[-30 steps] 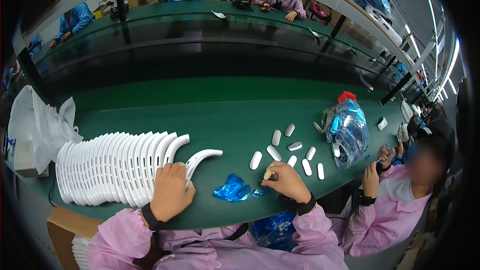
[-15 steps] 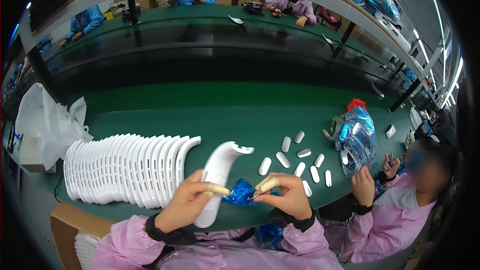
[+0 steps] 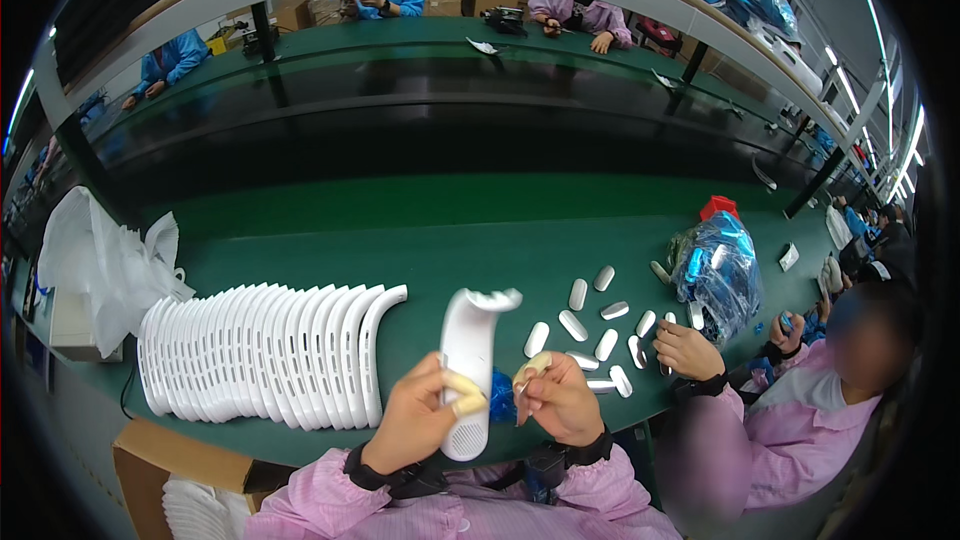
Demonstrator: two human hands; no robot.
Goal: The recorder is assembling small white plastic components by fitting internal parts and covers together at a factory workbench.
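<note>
My left hand [image 3: 412, 422] is closed around a white curved plastic housing [image 3: 468, 345], held tilted up with its hooked, notched end away from me and its perforated end near me. To its right, my right hand [image 3: 565, 408] pinches a small thin piece between thumb and fingers; its kind is too small to make out. Pale yellow finger covers show on both hands. A crumpled blue plastic bag [image 3: 502, 396] lies between the hands, partly hidden behind them. Beyond my right hand, several white and silver oval pieces [image 3: 573, 325] are scattered on the green table [image 3: 330, 255].
A long row of similar white housings [image 3: 260, 355] stands at left, beside a white plastic bag [image 3: 100, 260]. An open cardboard box [image 3: 185, 460] sits below the table edge. At right are a blue film-wrapped bundle [image 3: 715, 275], a red bin [image 3: 717, 207] and a co-worker's hand [image 3: 690, 350].
The housing has turned more upright in my left hand and shifted right. My right hand has turned and moved slightly right. The co-worker's hand has come down to the oval pieces.
</note>
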